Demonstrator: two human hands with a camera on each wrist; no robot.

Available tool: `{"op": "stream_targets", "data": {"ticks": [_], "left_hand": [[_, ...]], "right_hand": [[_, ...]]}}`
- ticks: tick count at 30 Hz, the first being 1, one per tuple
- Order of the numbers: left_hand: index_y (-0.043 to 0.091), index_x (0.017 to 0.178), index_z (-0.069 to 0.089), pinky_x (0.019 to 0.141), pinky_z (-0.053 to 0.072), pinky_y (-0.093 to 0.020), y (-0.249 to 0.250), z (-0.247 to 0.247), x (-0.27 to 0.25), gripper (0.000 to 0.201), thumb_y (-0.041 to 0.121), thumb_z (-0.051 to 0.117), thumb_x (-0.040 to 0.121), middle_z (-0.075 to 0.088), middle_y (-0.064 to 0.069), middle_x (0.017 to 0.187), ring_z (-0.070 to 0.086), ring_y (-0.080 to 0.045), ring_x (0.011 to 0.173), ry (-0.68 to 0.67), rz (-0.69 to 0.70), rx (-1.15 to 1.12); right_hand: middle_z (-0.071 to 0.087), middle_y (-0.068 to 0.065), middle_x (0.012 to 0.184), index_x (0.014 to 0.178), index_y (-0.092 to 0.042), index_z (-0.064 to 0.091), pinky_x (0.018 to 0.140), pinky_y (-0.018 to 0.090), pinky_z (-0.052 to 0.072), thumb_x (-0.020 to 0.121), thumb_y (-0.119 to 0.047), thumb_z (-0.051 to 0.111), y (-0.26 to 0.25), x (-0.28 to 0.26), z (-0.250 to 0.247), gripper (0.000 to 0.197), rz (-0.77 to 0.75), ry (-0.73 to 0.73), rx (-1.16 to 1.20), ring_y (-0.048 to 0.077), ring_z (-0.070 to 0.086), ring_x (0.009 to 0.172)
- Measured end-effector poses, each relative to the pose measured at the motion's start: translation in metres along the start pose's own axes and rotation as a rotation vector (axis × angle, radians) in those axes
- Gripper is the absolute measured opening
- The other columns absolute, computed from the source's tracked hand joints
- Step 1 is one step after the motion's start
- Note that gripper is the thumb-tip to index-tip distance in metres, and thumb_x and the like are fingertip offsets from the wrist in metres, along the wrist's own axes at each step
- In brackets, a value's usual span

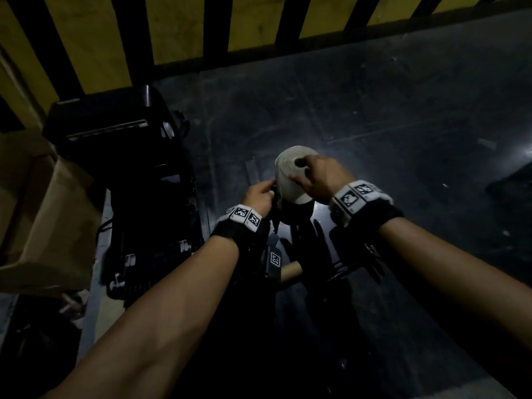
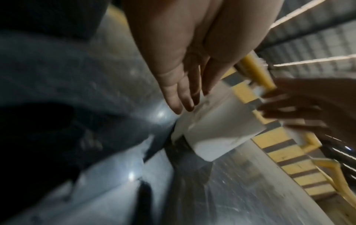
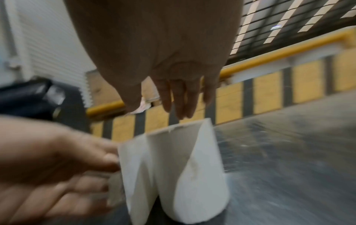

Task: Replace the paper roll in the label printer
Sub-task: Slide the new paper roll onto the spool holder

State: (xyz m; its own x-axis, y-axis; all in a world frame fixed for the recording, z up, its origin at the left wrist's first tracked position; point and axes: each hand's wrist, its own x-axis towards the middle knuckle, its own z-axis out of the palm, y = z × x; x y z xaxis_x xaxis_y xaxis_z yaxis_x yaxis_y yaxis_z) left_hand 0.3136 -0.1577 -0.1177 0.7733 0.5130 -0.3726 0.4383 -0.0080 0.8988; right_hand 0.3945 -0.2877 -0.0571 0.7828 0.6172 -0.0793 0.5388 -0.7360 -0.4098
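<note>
A white paper roll (image 1: 289, 180) is held tilted just above the dark table, right of the open black label printer (image 1: 129, 174). My right hand (image 1: 305, 171) grips the roll by its upper end, fingertips at the core hole. In the right wrist view a loose flap of paper (image 3: 134, 167) stands off the roll (image 3: 200, 175). My left hand (image 3: 111, 164) pinches that flap's edge. In the left wrist view my left fingers (image 2: 185, 103) lie against the roll (image 2: 221, 126), with the right hand (image 2: 289, 111) blurred at its far end.
An empty brown cardboard core (image 1: 291, 270) and dark gloves (image 1: 313, 240) lie on the table (image 1: 403, 139) below my wrists. A cardboard box (image 1: 49, 214) stands left of the printer. A yellow and black striped barrier (image 1: 178, 27) runs along the table's far edge.
</note>
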Motion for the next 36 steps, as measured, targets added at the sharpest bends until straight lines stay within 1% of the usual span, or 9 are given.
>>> {"op": "stream_targets", "data": {"ticks": [4,7,11,16,20,25,29,32,36], "left_hand": [[0.018,0.083,0.069,0.068,0.052,-0.024,-0.01,0.011,0.004,0.039,-0.009,0.042,0.085,0.072,-0.002,0.078,0.064,-0.016,0.075,-0.012,-0.017,-0.094],[0.01,0.109,0.067,0.091,0.052,-0.037,-0.019,0.011,0.009,0.03,0.0,0.051,0.085,0.07,-0.018,0.109,0.066,-0.029,0.098,0.003,-0.031,-0.116],[0.005,0.121,0.058,0.08,0.056,-0.025,-0.01,0.006,0.009,0.035,0.001,0.055,0.087,0.063,-0.011,0.11,0.063,-0.024,0.098,0.03,-0.012,-0.164],[0.016,0.13,0.051,0.102,0.047,-0.042,0.011,-0.007,0.009,0.052,0.025,0.068,0.081,0.058,-0.011,0.129,0.056,-0.018,0.111,0.079,-0.004,-0.153],[0.018,0.123,0.052,0.088,0.054,-0.041,0.031,-0.003,-0.002,0.044,0.023,0.067,0.082,0.063,-0.006,0.118,0.063,-0.021,0.098,-0.061,-0.082,-0.417],[0.024,0.119,0.049,0.074,0.054,-0.036,0.042,0.0,-0.01,0.045,0.015,0.067,0.08,0.063,-0.001,0.106,0.063,-0.019,0.088,-0.124,-0.039,-0.445],[0.03,0.113,0.052,0.085,0.055,-0.043,0.048,0.0,-0.009,0.047,0.019,0.074,0.073,0.066,0.004,0.102,0.065,-0.021,0.093,-0.095,-0.011,-0.344],[0.037,0.099,0.056,0.088,0.055,-0.048,0.05,-0.001,-0.007,0.047,0.029,0.081,0.06,0.068,-0.003,0.109,0.067,-0.026,0.098,-0.059,-0.035,-0.262],[0.039,0.1,0.056,0.088,0.055,-0.05,0.049,-0.005,-0.004,0.061,0.043,0.083,0.046,0.068,-0.005,0.113,0.067,-0.028,0.099,-0.005,-0.107,-0.185]], "right_hand": [[0.064,0.016,0.115,0.109,-0.011,0.056,0.099,0.045,0.03,0.079,-0.059,0.051,-0.01,0.018,0.02,0.057,-0.049,-0.009,-0.278,0.033,0.053,0.114],[0.066,0.013,0.113,0.108,-0.013,0.054,0.1,0.048,0.024,0.084,-0.045,0.05,-0.012,0.025,0.026,0.04,-0.07,0.001,-0.274,0.032,0.047,0.118],[0.068,0.009,0.106,0.102,-0.018,0.056,0.088,0.042,0.027,0.081,-0.042,0.054,-0.006,0.029,0.02,0.032,-0.065,-0.007,-0.144,0.032,0.048,0.115],[0.07,0.013,0.103,0.107,-0.015,0.065,0.082,0.036,0.049,0.073,-0.033,0.074,0.012,0.032,-0.002,0.039,0.247,0.072,0.527,0.029,0.064,0.102],[0.07,0.012,0.099,0.11,-0.003,0.063,0.065,0.026,0.048,0.072,-0.022,0.076,0.024,0.024,-0.016,0.045,0.451,-0.046,1.058,0.02,0.067,0.088],[0.066,0.008,0.09,0.109,-0.001,0.061,0.071,0.028,0.05,0.081,-0.016,0.066,0.026,0.005,-0.024,0.032,0.413,-0.111,1.26,0.02,0.062,0.084],[0.061,0.003,0.089,0.111,-0.006,0.057,0.079,0.035,0.05,0.086,-0.021,0.062,0.026,-0.002,-0.023,0.03,0.343,0.022,0.931,0.019,0.058,0.088],[0.063,0.005,0.107,0.113,-0.009,0.06,0.084,0.029,0.045,0.085,-0.032,0.061,0.031,-0.01,-0.023,0.036,0.008,0.246,0.405,0.02,0.059,0.097],[0.065,0.011,0.112,0.104,-0.011,0.068,0.088,0.027,0.04,0.077,-0.03,0.07,0.026,-0.014,-0.013,0.033,-0.359,0.055,0.109,0.027,0.059,0.104]]}}
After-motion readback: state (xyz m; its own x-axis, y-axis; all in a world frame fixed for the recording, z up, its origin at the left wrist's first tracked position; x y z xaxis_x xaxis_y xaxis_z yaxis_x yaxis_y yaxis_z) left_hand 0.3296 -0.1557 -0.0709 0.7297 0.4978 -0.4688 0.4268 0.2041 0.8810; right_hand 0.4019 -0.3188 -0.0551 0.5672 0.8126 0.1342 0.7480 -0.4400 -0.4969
